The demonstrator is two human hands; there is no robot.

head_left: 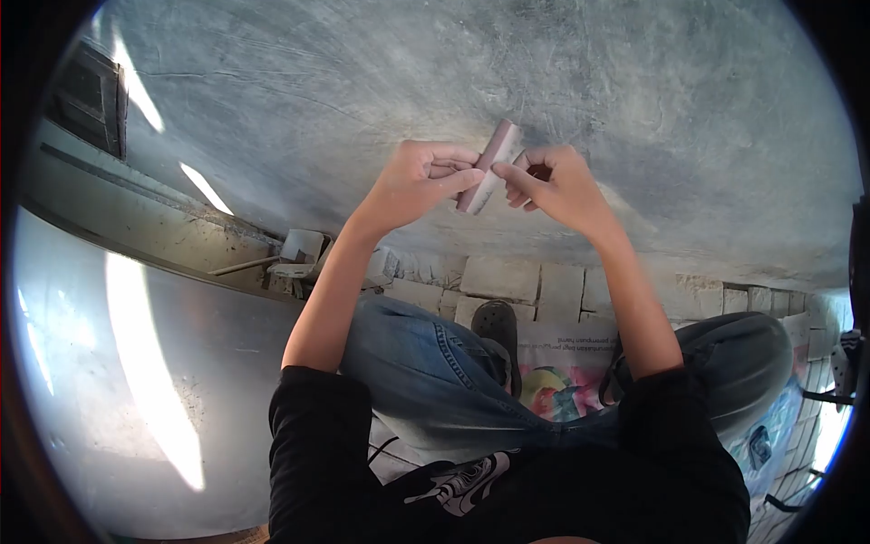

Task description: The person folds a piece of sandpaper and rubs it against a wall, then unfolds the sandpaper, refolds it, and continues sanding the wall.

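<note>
In front of the grey wall I hold up a slim oblong box (500, 145), tilted, dull pink along one long side and white with dark print along the other. My left hand (426, 179) pinches it from the left, thumb on the near face and fingers behind its edge. From the other side comes my right hand (557, 186), fingers curled, its thumb tip and fingertips closed at the white side. The print is too small to read.
A rough grey wall (689, 109) rises close ahead, with pale bricks (498, 278) along its foot. A shiny metal sheet (82, 363) curves at left. Between my bent knees lies a colourful printed sheet (566, 390), near a dark clog (495, 326) on my foot.
</note>
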